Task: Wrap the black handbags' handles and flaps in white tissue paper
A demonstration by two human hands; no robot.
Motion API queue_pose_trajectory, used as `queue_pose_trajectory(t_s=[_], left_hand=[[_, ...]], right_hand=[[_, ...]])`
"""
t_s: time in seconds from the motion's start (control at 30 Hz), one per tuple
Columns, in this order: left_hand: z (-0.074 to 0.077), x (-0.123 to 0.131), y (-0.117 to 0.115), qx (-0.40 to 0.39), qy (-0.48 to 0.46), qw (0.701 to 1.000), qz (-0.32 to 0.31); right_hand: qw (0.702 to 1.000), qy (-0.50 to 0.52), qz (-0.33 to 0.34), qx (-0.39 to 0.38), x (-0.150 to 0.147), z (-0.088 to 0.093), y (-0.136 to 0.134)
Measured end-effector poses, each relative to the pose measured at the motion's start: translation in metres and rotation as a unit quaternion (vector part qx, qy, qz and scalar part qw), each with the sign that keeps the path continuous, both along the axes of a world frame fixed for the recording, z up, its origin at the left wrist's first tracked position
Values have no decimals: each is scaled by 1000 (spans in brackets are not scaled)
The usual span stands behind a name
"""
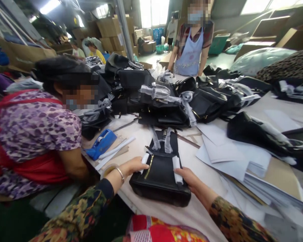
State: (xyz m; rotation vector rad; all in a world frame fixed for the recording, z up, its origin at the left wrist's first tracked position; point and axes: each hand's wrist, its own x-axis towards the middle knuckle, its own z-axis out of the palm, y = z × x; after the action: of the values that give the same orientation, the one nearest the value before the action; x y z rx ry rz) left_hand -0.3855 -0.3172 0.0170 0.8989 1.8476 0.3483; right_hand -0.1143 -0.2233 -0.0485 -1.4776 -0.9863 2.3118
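A black leather-look bag (160, 171) lies on the table right in front of me, its base toward me. A gold zipper (148, 167) runs slantwise on its left part, and its handle (168, 144) is wrapped in clear plastic. White wrapping covers a piece on each side, the left wrap (144, 162) and the right wrap (177, 170). My left hand (135, 165) grips the bag's left side, thumb on the left wrap. On the opposite side my right hand (189, 177) holds the edge, thumb against the right wrap. Fingers under both edges are partly hidden.
Black bags (164, 114) are heaped across the table's far side. White paper sheets (224, 154) and cardboard (280, 174) spread at right. A blue tape dispenser (101, 144) stands at left, beside a seated co-worker (37, 124). Another person (190, 47) stands opposite.
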Motion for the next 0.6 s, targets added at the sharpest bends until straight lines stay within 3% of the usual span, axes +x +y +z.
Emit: queue_pose_trajectory(t_s=[0.17, 0.27, 0.37, 0.43, 0.6], left_hand=[[-16, 102, -32, 28, 55, 998, -12], [-20, 140, -34, 95, 62, 992, -55], [-18, 153, -27, 119, 91, 983, -109], [-16, 153, -19, 100, 141, 975, -142], [-5, 156, 0, 21, 177, 974, -143]], right_hand=[[1000, -17, -10, 17, 105, -4, -56], [997, -50, -46, 31, 151, -6, -82], [977, -158, -76, 123, 176, -2, -86], [939, -253, -75, 221, 181, 4, -80], [873, -351, 40, 338, 171, 20, -64]])
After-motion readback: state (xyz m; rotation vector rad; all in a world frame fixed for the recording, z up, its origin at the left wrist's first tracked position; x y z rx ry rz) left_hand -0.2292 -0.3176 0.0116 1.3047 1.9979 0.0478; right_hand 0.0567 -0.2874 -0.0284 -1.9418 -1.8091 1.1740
